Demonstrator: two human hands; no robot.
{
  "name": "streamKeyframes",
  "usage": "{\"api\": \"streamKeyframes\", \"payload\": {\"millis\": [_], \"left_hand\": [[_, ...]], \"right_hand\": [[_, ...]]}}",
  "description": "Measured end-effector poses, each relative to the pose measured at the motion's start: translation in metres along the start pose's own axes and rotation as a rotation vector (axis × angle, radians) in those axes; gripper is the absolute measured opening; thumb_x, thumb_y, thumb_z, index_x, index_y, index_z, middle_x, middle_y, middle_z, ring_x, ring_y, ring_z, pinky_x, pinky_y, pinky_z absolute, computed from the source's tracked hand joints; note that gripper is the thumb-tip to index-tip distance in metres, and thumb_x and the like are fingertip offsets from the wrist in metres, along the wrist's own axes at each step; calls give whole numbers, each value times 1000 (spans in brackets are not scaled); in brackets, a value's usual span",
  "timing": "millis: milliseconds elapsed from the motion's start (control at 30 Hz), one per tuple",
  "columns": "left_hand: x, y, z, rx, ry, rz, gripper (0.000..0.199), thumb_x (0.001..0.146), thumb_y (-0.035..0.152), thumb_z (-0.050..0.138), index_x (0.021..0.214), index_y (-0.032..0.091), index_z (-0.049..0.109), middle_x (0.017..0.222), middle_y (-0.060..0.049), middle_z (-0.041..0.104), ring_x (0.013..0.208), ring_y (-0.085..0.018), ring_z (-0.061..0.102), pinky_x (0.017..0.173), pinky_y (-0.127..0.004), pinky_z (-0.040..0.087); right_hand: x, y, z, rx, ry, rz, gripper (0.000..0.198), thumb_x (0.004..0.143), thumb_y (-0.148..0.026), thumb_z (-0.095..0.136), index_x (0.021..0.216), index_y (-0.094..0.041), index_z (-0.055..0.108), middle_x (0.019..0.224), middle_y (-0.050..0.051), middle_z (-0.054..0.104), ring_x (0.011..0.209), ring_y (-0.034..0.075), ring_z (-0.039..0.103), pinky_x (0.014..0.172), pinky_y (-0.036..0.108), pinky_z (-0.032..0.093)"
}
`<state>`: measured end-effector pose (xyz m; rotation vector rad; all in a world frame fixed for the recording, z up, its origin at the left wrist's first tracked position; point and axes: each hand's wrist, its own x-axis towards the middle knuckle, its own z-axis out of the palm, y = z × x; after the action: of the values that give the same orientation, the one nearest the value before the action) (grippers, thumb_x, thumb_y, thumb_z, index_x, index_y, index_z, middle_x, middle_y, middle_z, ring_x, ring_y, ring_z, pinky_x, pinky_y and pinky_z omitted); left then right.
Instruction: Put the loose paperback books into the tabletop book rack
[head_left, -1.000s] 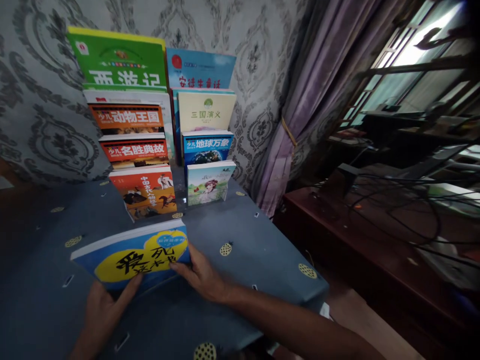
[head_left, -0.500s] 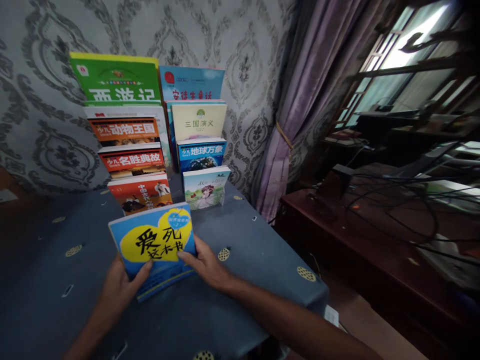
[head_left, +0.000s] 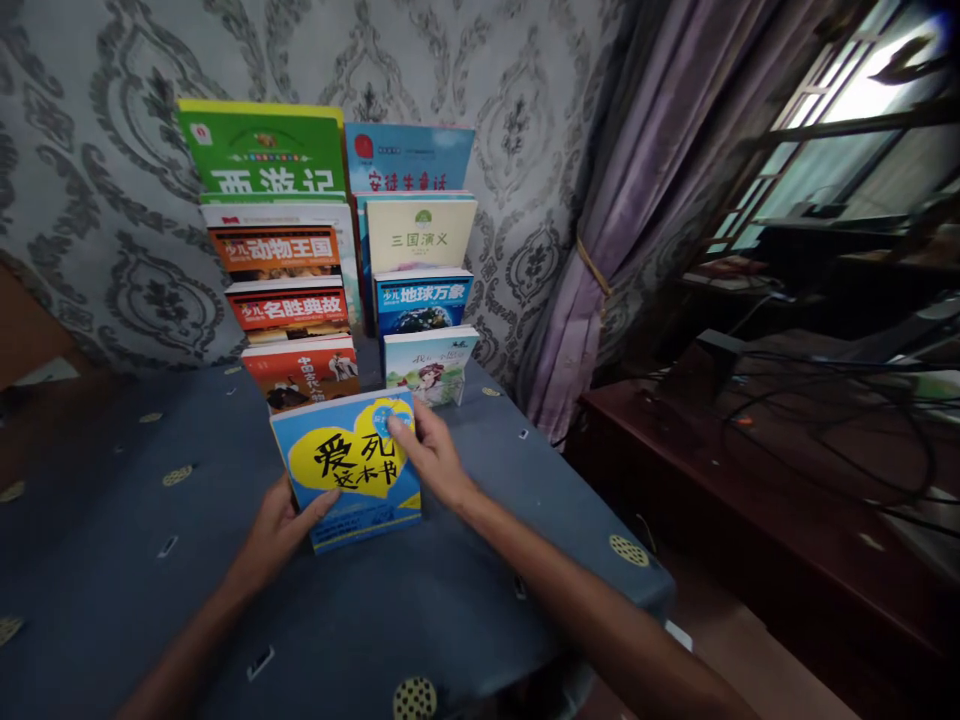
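A blue book (head_left: pixel 352 500) with a yellow heart and black characters stands tilted on the blue cloth-covered table (head_left: pixel 112 520), at the front of the left row of a stepped book display. My left hand (head_left: pixel 277 530) grips its lower left edge. My right hand (head_left: pixel 431 455) holds its upper right corner, fingers over the cover. Behind it rise a red-orange book (head_left: pixel 304 368), two red-banded books (head_left: pixel 289 308), and a green book (head_left: pixel 262 150) at the top.
A second row of books (head_left: pixel 424 290) stands to the right, against patterned wallpaper. A purple curtain (head_left: pixel 600 230) hangs right of the table. A dark wooden desk (head_left: pixel 750 480) with cables sits further right, below a window. The table's edge is near the bottom right.
The blue book went from lying low near the front of the table to upright against the display. Both hands moved forward with it, my right hand shifting to its top corner.
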<state>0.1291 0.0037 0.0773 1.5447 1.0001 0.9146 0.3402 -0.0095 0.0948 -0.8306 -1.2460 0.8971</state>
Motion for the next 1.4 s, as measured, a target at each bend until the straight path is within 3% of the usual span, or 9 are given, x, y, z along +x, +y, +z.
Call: {"api": "streamKeyframes", "payload": {"millis": [200, 533, 667, 767, 833, 900, 1033, 1167, 1400], "left_hand": [[-1, -2, 2, -56, 17, 23, 70, 73, 60, 74, 126, 15, 60, 126, -15, 70, 114, -33, 67, 101, -50, 54], [-4, -12, 2, -151, 4, 129, 56, 89, 45, 65, 137, 19, 51, 142, -12, 60, 127, -28, 59, 108, -42, 50], [-3, -16, 1, -174, 6, 128, 57, 87, 45, 67, 134, 18, 53, 141, -12, 60, 127, -29, 59, 108, -43, 50], [-1, -16, 0, -201, -16, 106, 57, 85, 47, 67, 133, 18, 54, 140, -13, 62, 126, -30, 60, 107, -44, 51], [0, -15, 0, -210, -20, 97, 59, 84, 47, 67, 134, 18, 54, 139, -13, 62, 125, -30, 61, 107, -44, 51], [0, -14, 0, -215, -16, 93, 60, 83, 47, 68, 134, 19, 54, 139, -12, 63, 125, -30, 61, 107, -44, 51], [0, -13, 0, -208, -11, 96, 61, 82, 46, 68, 134, 19, 54, 138, -12, 63, 124, -31, 62, 106, -46, 52], [1, -14, 0, -197, -2, 96, 65, 82, 47, 69, 138, 19, 51, 138, -13, 63, 124, -31, 62, 106, -47, 52], [5, -27, -5, -161, -1, 3, 88, 72, 49, 77, 146, 18, 41, 141, -17, 60, 126, -34, 61, 104, -48, 53]], "right_hand": [[32, -23, 12, -126, 25, -49, 39, 93, -57, 55, 100, -24, 75, 81, 2, 66, 76, 17, 61, 71, 31, 51], [39, -9, 25, -177, 138, -108, 35, 94, -53, 55, 90, -23, 72, 89, 5, 73, 87, 20, 66, 77, 35, 53], [41, -6, 22, -217, 128, -112, 34, 95, -51, 52, 96, -24, 72, 87, 4, 71, 80, 19, 65, 74, 34, 53], [39, -3, 18, -213, 101, -97, 36, 95, -52, 53, 116, -26, 66, 95, 5, 70, 84, 20, 65, 72, 34, 54], [34, 0, 16, -171, 56, -49, 45, 93, -53, 56, 131, -28, 57, 103, 5, 70, 90, 21, 67, 74, 35, 57], [27, 6, 13, -92, 4, 29, 51, 90, -54, 61, 133, -29, 53, 107, 6, 71, 94, 23, 68, 78, 37, 59], [8, 22, 0, 43, -115, 225, 52, 74, -52, 79, 114, -22, 63, 104, 6, 75, 91, 24, 72, 83, 42, 61], [-5, 40, -12, 106, -253, 379, 53, 68, -43, 86, 111, -21, 66, 106, 5, 77, 91, 22, 74, 90, 44, 60], [-5, 54, -11, 216, -258, 418, 58, 67, -41, 87, 116, -20, 65, 116, 7, 76, 98, 23, 74, 92, 42, 59]]}}
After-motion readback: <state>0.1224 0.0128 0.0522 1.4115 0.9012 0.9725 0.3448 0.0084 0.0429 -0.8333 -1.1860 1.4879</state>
